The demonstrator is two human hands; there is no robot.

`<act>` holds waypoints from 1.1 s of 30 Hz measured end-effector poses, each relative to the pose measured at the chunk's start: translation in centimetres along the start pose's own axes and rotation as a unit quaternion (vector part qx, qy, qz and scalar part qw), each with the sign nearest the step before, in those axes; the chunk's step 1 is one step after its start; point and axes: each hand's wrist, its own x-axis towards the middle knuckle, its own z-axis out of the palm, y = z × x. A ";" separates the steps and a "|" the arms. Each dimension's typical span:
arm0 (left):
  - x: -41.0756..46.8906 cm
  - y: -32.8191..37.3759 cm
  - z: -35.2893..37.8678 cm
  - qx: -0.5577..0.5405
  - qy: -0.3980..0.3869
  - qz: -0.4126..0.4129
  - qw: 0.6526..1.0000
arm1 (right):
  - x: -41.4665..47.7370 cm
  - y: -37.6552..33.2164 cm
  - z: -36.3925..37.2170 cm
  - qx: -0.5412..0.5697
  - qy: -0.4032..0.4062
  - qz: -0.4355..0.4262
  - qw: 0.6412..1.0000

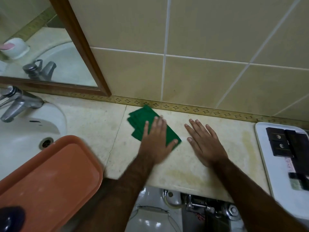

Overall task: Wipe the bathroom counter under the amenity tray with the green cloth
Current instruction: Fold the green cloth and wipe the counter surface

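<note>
A folded green cloth (142,121) lies flat on the cream stone counter (93,126) close to the tiled back wall. My left hand (156,141) presses down on the cloth's near right part, fingers spread, and looks motion-blurred. Flat on the bare counter just right of the cloth rests my right hand (204,141), fingers apart and holding nothing. The white amenity tray (262,148) sits at the counter's right end, carrying dark boxes (280,141) and small sachets. Yellowish stains mark the counter between my right hand and the tray.
A white sink (25,131) with a chrome tap (15,102) fills the left. An orange tray (50,181) rests over the sink's near edge. A wood-framed mirror (50,47) hangs at the back left. Below the counter's front edge are a toilet (150,218) and pipework.
</note>
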 end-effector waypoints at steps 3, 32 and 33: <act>-5.1 1.0 1.4 0.006 -0.028 0.114 0.993 | 0.1 0.1 0.0 -0.001 -0.001 0.001 1.000; -7.0 -1.0 1.3 -0.099 0.075 -0.070 0.990 | -9.9 -5.9 0.2 0.024 -0.007 -0.032 0.999; -6.9 -1.0 1.6 -0.087 0.073 -0.061 0.992 | -9.9 -5.5 0.6 0.025 0.006 -0.019 1.000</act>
